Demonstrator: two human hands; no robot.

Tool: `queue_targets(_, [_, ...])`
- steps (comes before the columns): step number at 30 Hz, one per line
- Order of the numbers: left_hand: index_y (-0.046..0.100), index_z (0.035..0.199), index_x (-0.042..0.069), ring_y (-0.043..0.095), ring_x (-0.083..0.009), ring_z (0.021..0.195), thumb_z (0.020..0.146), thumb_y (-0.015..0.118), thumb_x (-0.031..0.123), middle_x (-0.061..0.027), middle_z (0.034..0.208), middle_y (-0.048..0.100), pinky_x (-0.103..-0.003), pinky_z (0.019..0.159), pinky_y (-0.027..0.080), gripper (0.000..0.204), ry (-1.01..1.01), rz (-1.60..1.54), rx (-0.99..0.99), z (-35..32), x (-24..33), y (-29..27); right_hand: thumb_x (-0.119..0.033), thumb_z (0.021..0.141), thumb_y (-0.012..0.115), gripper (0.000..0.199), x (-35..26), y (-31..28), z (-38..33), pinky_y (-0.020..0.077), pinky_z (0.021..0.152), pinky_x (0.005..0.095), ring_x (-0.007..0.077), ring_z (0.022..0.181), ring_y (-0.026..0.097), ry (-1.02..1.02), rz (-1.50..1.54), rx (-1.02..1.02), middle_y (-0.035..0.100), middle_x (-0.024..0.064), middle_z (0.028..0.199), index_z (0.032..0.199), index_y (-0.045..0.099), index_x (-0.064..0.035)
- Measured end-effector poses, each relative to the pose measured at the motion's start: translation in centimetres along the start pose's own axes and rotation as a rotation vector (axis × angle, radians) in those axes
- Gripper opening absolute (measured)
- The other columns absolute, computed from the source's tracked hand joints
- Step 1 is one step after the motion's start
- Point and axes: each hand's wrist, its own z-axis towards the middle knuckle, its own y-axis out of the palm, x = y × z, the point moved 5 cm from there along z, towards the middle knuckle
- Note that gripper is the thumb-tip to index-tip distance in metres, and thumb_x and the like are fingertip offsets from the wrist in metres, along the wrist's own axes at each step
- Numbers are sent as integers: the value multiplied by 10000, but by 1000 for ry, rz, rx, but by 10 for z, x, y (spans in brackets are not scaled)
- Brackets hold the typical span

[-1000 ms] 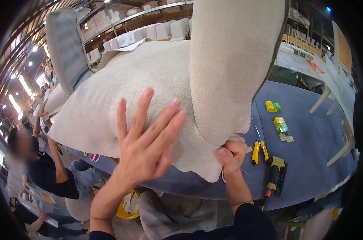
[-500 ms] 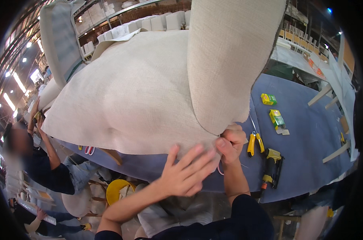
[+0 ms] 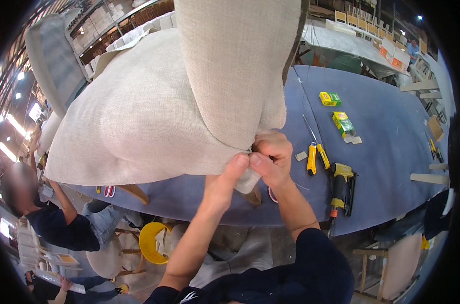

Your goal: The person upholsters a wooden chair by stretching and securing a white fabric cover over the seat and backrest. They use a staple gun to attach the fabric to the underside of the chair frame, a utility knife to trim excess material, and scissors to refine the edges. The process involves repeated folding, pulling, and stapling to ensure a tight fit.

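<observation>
Beige upholstered chair (image 3: 154,116) upturned, long axis away from hands (image 3: 250,169).

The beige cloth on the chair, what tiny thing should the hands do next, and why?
Probably tug the beige woven cloth corner tighter: both the left hand and the right hand pinch it at the seat's lower edge, where it bunches. The yellow-and-black staple gun lies untouched on the blue table.
</observation>
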Motion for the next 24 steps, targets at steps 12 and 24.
queue_targets(12, [642, 1303, 6, 580, -165, 1196, 981, 730, 317, -75, 1246, 651, -346, 1035, 451, 456, -162, 64, -144, 7, 25, 12, -199, 966, 647, 355, -1, -3, -3, 344, 626, 380, 228, 621, 459, -14, -124, -64, 474, 57, 618, 682, 513, -32])
queue_targets(24, [593, 1414, -21, 500, -245, 1382, 926, 764, 492, -161, 1442, 587, -382, 1171, 363, 728, -209, 124, -149, 1, 37, 11, -279, 968, 698, 297, -69, -48, -74, 465, 886, 451, 311, 944, 628, 590, -1041, 87, 644, 113, 957, 1124, 628, -36])
